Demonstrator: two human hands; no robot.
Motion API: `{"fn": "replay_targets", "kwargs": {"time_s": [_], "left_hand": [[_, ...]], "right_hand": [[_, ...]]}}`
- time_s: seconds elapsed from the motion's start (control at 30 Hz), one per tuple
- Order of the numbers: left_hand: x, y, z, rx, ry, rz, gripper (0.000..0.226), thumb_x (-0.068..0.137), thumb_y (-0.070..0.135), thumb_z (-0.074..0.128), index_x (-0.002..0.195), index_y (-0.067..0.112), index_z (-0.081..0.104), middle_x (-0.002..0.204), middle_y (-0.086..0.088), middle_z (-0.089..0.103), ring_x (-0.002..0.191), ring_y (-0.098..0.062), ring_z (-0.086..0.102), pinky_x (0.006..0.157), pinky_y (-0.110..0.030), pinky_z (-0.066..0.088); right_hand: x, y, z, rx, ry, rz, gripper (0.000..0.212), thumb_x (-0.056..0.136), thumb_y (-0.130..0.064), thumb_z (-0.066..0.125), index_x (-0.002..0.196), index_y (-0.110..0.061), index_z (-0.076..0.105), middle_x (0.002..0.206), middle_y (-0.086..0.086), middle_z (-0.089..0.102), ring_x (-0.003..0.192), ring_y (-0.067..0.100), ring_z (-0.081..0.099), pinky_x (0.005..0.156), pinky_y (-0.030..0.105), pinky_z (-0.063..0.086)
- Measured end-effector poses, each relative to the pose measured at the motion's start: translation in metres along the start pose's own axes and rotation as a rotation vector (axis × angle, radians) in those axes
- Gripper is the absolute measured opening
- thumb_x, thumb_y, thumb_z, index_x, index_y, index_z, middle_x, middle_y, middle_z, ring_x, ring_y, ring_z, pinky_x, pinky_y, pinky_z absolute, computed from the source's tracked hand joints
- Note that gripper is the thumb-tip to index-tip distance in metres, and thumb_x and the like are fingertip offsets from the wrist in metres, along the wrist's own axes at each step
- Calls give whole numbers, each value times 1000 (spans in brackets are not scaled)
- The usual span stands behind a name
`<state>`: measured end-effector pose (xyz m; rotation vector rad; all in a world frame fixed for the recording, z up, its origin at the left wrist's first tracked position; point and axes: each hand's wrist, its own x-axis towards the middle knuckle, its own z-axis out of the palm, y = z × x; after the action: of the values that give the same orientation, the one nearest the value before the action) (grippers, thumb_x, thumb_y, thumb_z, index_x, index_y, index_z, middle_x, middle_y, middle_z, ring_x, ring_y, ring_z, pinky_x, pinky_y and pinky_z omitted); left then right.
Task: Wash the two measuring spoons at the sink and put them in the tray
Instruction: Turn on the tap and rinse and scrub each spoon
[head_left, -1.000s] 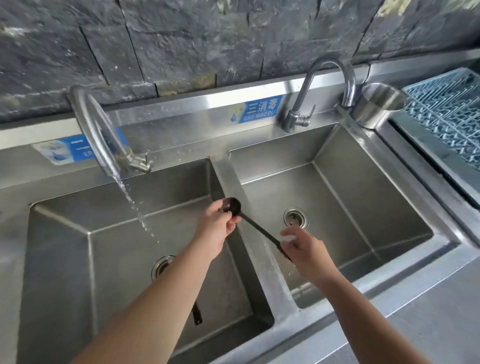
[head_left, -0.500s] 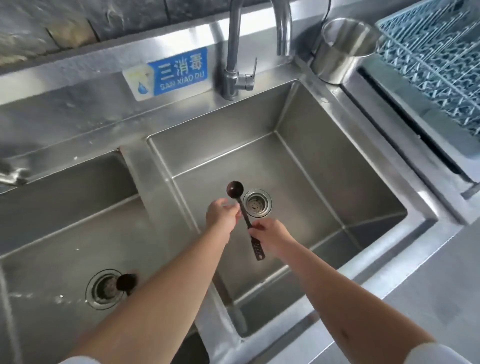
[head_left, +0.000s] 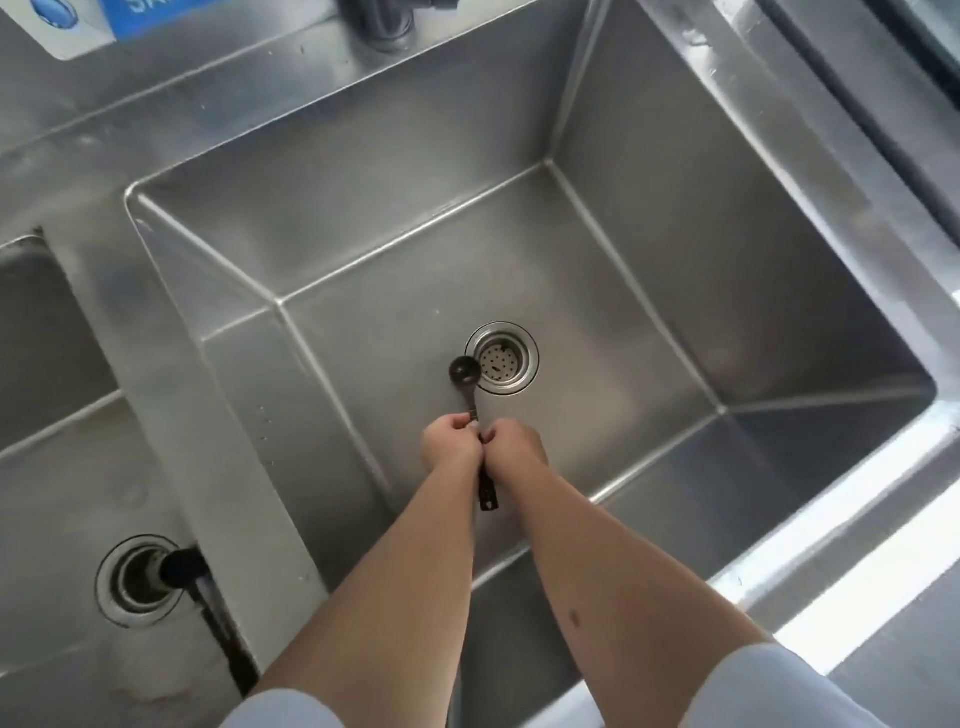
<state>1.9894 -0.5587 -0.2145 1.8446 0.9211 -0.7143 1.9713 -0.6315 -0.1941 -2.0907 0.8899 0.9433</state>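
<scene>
A: Spoon two (head_left: 179, 569) sits at far left, bowl on the left basin's drain (head_left: 136, 579), handle running toward the camera. Unwashed, I'd guess.

B: And the hands?

A: Both have shifted from the divider (head_left: 171, 415) over into the right basin (head_left: 649, 218). A second ago the left tap was running in view; now it's out of frame, no water visible here.

B: Grip?

A: Left hand (head_left: 451, 442) curled, fingertips pinching the handle of spoon one (head_left: 459, 370). Right hand (head_left: 515, 448) likewise closed on the handle, touching the left. Bowl points away, just beside the right drain (head_left: 502, 358); handle tail pokes out below the wrists.

B: Meaning?

A: Probably rinse done or moving on, tray next. Tray isn't in view now.

B: Surroundings?

A: Steel double sink, dry-looking basin, tap base (head_left: 387, 21) and blue label (head_left: 104, 21) at top, steel ledge (head_left: 883, 156) on the right.
</scene>
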Motion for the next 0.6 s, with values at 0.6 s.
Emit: {"fn": "replay_targets", "kwargs": {"time_s": [0.6], "left_hand": [[-32,34,-28,69,-13,4,49,90,38,53,129,7,56,133,-13,58,123,-31,52,100,-33,40]], "right_hand": [[-35,-19,-29,75,42,-46,36,87,-25,55,121,-17,63,122,10,67,114,30,61,79,27,41]]}}
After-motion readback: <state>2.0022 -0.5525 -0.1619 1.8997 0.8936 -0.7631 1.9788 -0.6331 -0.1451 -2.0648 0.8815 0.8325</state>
